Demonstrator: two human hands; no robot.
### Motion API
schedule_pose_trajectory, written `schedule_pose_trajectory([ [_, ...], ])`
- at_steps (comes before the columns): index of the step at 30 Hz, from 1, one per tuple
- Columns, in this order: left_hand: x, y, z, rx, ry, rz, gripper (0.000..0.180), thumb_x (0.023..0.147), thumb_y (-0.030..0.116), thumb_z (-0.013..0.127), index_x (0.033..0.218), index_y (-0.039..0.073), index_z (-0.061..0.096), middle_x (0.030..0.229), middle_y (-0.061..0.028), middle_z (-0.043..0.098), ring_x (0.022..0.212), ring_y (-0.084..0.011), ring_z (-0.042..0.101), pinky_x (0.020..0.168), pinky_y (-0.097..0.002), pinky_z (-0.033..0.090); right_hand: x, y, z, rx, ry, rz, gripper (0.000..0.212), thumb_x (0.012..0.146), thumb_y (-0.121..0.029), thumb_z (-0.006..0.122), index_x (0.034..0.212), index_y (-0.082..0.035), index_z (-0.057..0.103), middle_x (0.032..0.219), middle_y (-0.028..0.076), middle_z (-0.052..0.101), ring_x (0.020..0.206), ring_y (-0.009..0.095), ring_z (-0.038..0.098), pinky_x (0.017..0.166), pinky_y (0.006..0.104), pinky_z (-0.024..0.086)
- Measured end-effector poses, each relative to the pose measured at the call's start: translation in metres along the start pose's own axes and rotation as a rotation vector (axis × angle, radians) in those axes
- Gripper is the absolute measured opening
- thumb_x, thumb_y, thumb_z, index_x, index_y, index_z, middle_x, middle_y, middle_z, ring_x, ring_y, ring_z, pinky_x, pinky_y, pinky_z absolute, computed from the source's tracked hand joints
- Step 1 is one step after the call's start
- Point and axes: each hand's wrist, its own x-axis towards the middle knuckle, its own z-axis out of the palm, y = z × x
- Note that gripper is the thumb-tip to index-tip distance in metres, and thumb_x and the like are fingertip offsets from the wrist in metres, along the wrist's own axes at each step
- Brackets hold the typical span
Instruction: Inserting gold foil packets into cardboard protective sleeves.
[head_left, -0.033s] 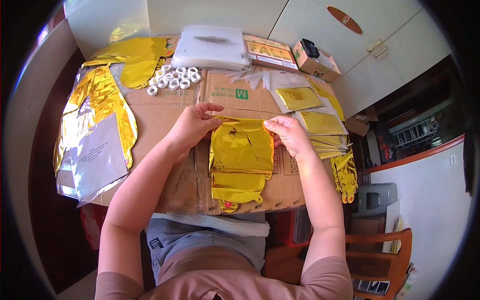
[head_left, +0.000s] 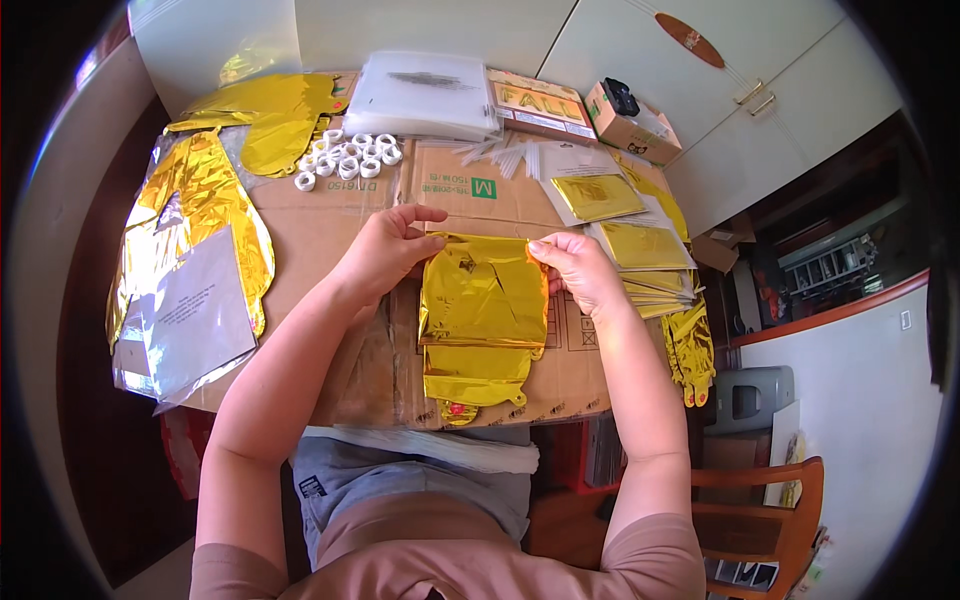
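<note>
A gold foil balloon [head_left: 482,300], flat and partly folded, lies in front of me on the cardboard. Its upper left corner is pinched between the thumb and fingers of my left hand [head_left: 395,245]. At the upper right corner, my right hand [head_left: 575,268] grips the foil, thumb on top. Below the wide folded panel, a narrower layer with small tabs shows. A red mark sits on its lowest end, near the table's front edge.
White ribbon rolls [head_left: 350,158] lie beyond my left hand, near a stack of clear plastic bags [head_left: 420,95]. Unfolded gold balloons [head_left: 225,185] spread at the left. Packaged folded foil [head_left: 640,245] lies right, below a small carton [head_left: 630,120]. A wooden chair [head_left: 765,510] stands lower right.
</note>
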Motion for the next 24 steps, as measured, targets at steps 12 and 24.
schedule_pose_trajectory([
  [12,0.004,-0.003,-0.004,0.027,0.038,0.022,0.04,0.099,0.005,0.062,0.137,0.0,0.052,0.097,-0.0076,0.073,0.085,-0.0112,0.07,0.075,-0.0267,0.059,-0.002,-0.001,-0.002,-0.047,-0.032,0.002,0.021,0.096,-0.028,0.071,0.093,-0.008,0.072,0.079,-0.001,0.071,0.064,0.005,0.062,0.056,0.0215,0.047],
  [24,0.0,-0.003,0.002,0.595,0.218,0.178,0.031,0.097,0.01,0.061,0.126,0.0,0.062,0.089,-0.0101,0.073,0.071,-0.0169,0.069,0.065,-0.0316,0.052,0.01,0.0,0.0,-0.23,-0.011,0.008,0.017,0.095,-0.023,0.072,0.091,-0.007,0.072,0.078,-0.001,0.071,0.062,0.005,0.061,0.052,0.0197,0.044],
])
